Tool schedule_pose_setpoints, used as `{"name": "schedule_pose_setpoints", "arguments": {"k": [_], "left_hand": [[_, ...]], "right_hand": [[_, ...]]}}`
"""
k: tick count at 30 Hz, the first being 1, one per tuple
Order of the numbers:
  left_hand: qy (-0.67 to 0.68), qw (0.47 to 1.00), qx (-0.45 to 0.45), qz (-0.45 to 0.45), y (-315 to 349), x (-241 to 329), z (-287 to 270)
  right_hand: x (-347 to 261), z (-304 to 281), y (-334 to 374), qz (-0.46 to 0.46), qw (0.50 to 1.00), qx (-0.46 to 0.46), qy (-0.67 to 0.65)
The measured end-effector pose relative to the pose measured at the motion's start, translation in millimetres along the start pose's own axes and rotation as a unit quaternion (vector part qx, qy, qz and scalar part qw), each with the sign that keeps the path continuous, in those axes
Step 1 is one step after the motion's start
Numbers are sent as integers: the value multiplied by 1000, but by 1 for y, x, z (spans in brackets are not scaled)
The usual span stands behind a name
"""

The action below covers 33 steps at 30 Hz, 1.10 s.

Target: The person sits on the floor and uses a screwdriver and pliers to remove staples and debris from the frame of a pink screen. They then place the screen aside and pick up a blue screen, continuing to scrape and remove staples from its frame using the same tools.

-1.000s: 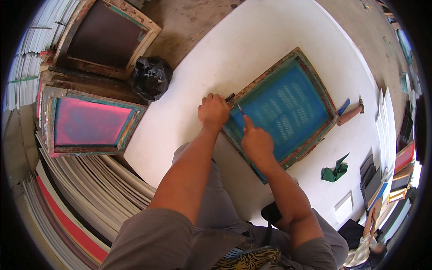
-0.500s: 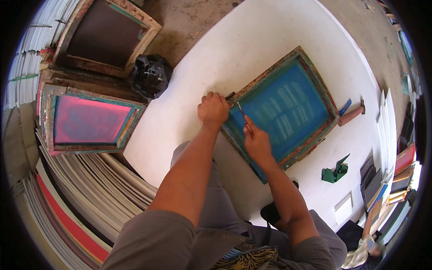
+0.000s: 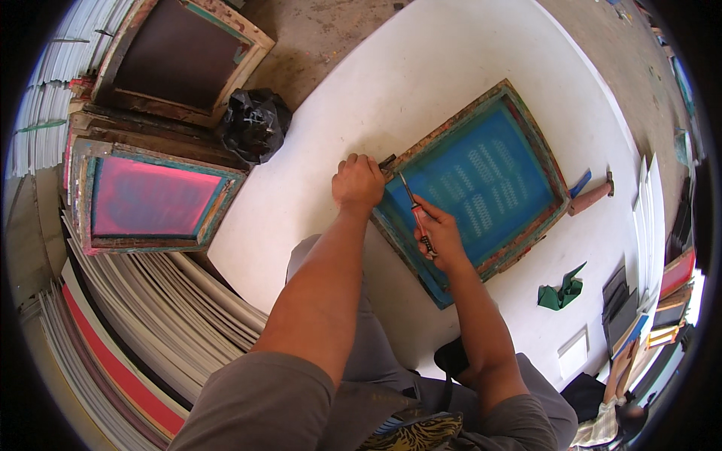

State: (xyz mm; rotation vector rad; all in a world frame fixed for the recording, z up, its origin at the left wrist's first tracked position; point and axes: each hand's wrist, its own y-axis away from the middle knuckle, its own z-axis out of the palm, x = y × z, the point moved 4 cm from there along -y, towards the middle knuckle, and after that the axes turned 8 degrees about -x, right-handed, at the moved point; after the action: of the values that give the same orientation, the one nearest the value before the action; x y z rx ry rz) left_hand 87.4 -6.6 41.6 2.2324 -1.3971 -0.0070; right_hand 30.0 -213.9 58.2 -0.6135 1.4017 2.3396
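Observation:
A screen-printing frame point(image 3: 538, 135) with a worn wooden border and blue mesh lies tilted across the white table. My left hand point(image 3: 358, 181) is closed in a fist at the frame's left corner, beside a small dark metal piece point(image 3: 387, 161); whatever its fingers grip is hidden. Over the near side of the mesh, my right hand point(image 3: 442, 234) holds a screwdriver point(image 3: 418, 216) by its red and black handle. The shaft points up and left, with its tip close to that same corner.
A hammer point(image 3: 590, 197) and a crumpled green piece point(image 3: 562, 292) lie right on the white table point(image 3: 361, 83). At left stand a pink-meshed frame point(image 3: 154, 197), a dark frame point(image 3: 177, 56), a black plastic bag point(image 3: 256, 124) and stacked sheets point(image 3: 188, 301). Another person point(image 3: 602, 422) is lower right.
My right hand has drawn back slightly to the right and down, and more of the screwdriver's handle shows. My left hand stays at the frame's corner.

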Motion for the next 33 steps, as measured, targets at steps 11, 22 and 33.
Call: {"name": "schedule_pose_setpoints", "arguments": {"k": [11,22,33], "left_hand": [[-5,1000,-2,-1,0,2,-1],[-17,999,-29,-17,-2,0,1],[-22,1000,-20,-7,-1,1,0]], "right_hand": [[9,-9,-1,-21,999,27,-42],[-12,-7,21,-188,892,151,382],[-21,8,22,-220,826,192,483]]}}
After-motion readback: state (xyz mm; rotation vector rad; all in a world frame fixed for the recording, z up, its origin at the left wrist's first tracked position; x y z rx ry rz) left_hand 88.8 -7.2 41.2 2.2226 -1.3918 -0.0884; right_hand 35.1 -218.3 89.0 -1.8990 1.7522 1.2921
